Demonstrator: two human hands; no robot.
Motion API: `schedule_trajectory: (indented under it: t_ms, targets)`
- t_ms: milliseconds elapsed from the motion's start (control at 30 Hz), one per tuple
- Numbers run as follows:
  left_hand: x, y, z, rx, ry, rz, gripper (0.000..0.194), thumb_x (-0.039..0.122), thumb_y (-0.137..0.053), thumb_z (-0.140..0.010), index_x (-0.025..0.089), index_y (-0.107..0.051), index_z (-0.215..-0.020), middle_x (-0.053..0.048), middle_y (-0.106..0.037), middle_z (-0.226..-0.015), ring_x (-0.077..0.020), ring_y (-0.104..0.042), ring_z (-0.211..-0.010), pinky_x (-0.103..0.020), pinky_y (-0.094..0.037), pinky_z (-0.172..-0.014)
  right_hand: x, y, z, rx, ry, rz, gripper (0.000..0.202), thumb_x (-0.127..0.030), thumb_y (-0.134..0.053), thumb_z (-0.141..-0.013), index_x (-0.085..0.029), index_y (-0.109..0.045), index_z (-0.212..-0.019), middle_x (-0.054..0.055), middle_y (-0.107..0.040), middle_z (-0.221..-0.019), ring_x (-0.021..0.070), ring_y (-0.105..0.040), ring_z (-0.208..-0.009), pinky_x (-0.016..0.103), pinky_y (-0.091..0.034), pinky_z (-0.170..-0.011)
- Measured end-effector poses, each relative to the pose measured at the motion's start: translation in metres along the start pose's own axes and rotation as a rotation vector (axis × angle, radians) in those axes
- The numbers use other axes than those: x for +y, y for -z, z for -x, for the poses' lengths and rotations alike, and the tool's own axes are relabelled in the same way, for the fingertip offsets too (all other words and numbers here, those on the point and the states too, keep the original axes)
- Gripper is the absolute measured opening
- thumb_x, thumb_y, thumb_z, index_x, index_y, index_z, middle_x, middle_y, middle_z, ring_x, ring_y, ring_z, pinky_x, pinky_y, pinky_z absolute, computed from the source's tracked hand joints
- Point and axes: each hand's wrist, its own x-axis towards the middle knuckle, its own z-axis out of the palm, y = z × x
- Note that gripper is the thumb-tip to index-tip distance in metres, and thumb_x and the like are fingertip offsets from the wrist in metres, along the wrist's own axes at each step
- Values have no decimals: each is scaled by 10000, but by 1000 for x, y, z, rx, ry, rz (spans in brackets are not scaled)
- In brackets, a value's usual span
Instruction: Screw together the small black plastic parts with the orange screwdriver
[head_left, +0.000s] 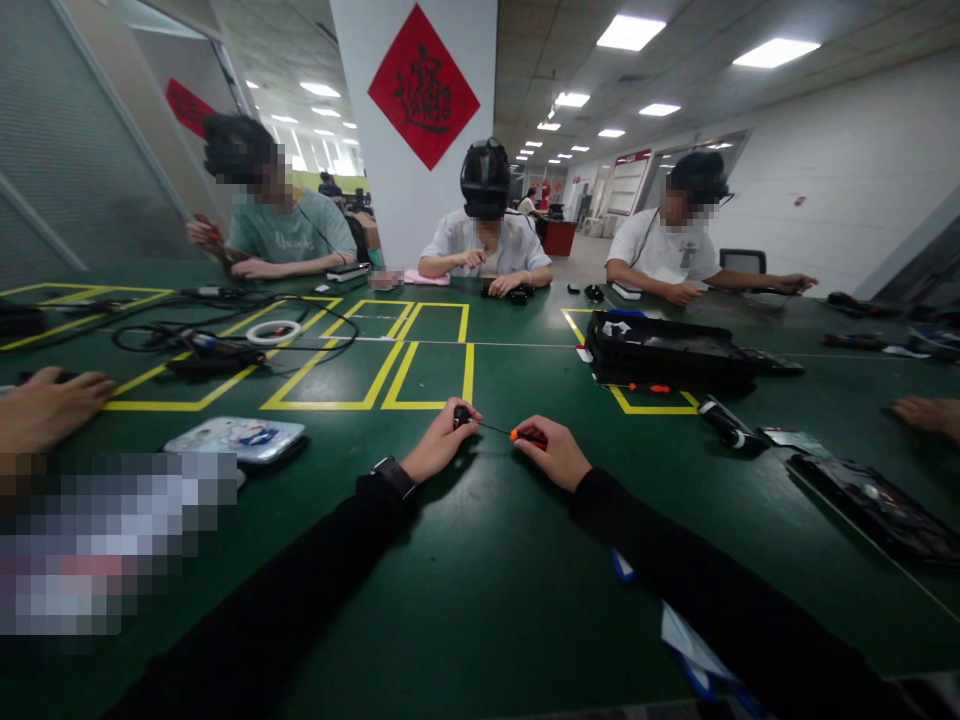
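In the head view my left hand (441, 440) is closed on a small black part (462, 415), held between thumb and fingers just above the green table (450, 620). My right hand (555, 452) grips an orange and black screwdriver (531, 438) by its handle. The thin metal shaft points left and its tip reaches the black part; whether it sits in a screw is too small to tell. A dark watch (395, 478) is on my left wrist.
Phones (240, 440) lie left, near another person's hand (52, 405). Black cables (217, 350) and a white tape roll (274, 332) are beyond. Stacked black trays (667, 350) stand right, with a black casing (877, 500) nearer. Several people sit around the table.
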Motion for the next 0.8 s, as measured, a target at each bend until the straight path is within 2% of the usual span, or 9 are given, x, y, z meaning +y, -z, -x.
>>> schedule_trajectory:
  t_ms: [500, 800]
  targets:
    - [2, -1, 1, 0, 14, -8, 192, 217, -489, -772, 190, -456, -960, -24, -541, -978, -137, -520, -873, -307, -404, -841, -1, 0, 0, 6, -15, -1, 163, -250, -567, -779, -163, -593, -914, 45, -625, -868, 150, -585, -796, 299, -461, -761]
    - [1, 0, -1, 15, -19, -22, 198, 197, -511, -745, 193, -459, -936, -11, -550, -939, -145, -516, -913, -318, -377, -884, -1, 0, 1, 25, -23, -42, 157, -249, -561, -788, -159, -585, -914, 44, -628, -867, 138, -590, -782, 284, -464, -757]
